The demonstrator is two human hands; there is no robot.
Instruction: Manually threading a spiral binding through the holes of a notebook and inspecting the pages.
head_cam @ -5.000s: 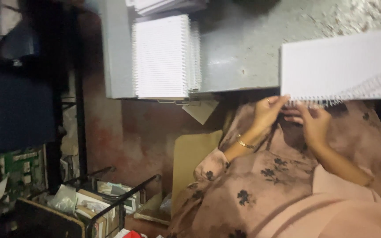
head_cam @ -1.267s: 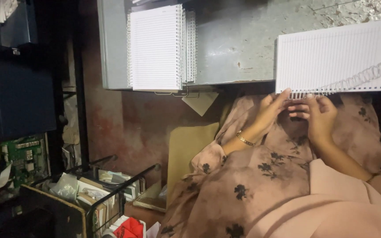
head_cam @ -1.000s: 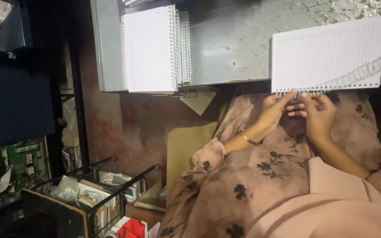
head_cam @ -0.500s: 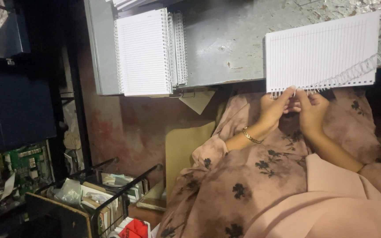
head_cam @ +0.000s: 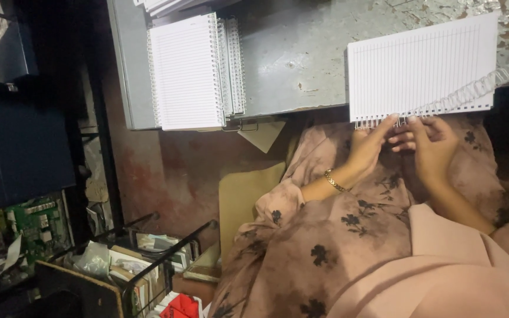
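A pad of lined white sheets (head_cam: pixel 422 70) lies at the near edge of a grey metal table (head_cam: pixel 301 65). A white wire spiral (head_cam: pixel 472 94) runs along its near edge, partly threaded, its right end sticking up free. My left hand (head_cam: pixel 372 144) pinches the spiral at the pad's near left edge. My right hand (head_cam: pixel 431 147) holds the wire just beside it, fingers curled on the coil. Both hands rest above my lap in pink floral cloth.
A stack of bound spiral notebooks (head_cam: pixel 192 70) stands at the table's left end, with more sheets (head_cam: pixel 166 5) behind. On the floor at left are a wire rack of papers (head_cam: pixel 142 265), a green circuit board (head_cam: pixel 33 227) and a dark box (head_cam: pixel 22 141).
The view has shifted, so the pad and notebook stack sit slightly further left in frame. My fingers have kept working along the spiral at the pad's near edge.
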